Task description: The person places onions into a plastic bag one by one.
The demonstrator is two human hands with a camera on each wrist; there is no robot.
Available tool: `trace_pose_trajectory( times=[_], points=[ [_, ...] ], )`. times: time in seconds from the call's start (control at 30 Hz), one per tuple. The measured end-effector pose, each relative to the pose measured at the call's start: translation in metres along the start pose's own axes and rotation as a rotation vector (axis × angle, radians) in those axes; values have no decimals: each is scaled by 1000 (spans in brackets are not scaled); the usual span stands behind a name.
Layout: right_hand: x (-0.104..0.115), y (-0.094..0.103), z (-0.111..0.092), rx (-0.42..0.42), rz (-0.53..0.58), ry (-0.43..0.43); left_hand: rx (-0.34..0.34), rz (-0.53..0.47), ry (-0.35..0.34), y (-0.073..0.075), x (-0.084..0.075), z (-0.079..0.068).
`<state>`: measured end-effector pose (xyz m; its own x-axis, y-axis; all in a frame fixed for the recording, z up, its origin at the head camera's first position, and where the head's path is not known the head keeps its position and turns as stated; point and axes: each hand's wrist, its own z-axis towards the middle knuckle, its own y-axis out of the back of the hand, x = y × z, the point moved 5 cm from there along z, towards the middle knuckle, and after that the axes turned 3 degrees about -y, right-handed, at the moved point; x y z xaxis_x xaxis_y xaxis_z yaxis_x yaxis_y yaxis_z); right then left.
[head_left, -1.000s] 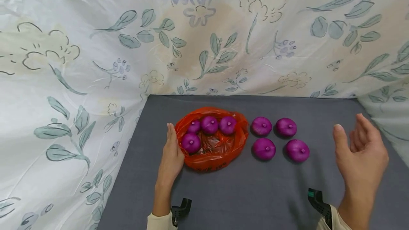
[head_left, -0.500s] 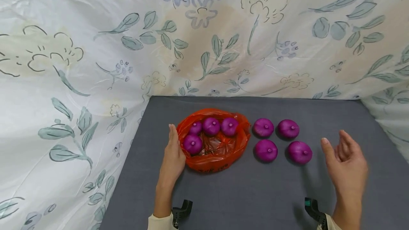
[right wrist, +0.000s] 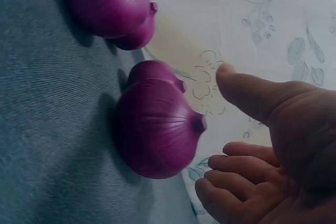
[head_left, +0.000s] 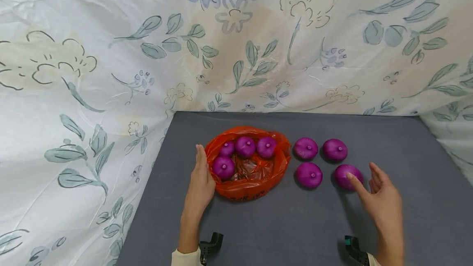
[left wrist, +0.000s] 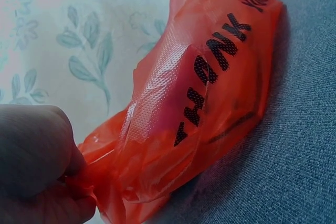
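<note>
- The front-right onion (head_left: 343, 176) stood stem up on the grey surface (head_left: 295, 225), well apart from the red bag (head_left: 247, 191), to its right.
- The right hand (head_left: 384, 200) was farther right of the bag than this onion, so the onion lay between the two; this was clearly the nearer hand.
- The right hand's thumb (head_left: 358, 186) overlapped the onion from the head view, but the right wrist view showed a gap, with no contact.
- The onion's round body showed no clear long axis along the surface; only its stem gave a direction, upward.
- The right hand grasped nothing, its thumb spread away from loosely bent fingers.
- The left hand (head_left: 201, 186) was at the bag's left side, pinching its gathered plastic.
- Of the three other loose onions (head_left: 309, 175), two stood nearer the bag's right side and one farther right.
- Inside the bag, four onions (head_left: 245, 147) showed toward its back and left.
</note>
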<state>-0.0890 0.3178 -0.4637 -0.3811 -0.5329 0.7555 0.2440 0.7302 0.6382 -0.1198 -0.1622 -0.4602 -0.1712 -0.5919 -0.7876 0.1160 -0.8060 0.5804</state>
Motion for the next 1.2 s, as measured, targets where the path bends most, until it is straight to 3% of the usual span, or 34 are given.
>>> trace_pose_trajectory(
  times=[0.43, 0.83, 1.2],
  points=[
    [6, -8, 2, -36, -130, -3, -1, 2, -3, -4, 3, 2],
    [9, -23, -1, -68, -153, 136, 8, -12, 17, 1, 5, -2],
    [4, -29, -2, -71, -130, 80, 20, -6, 33, 1, 9, -4]
  ],
)
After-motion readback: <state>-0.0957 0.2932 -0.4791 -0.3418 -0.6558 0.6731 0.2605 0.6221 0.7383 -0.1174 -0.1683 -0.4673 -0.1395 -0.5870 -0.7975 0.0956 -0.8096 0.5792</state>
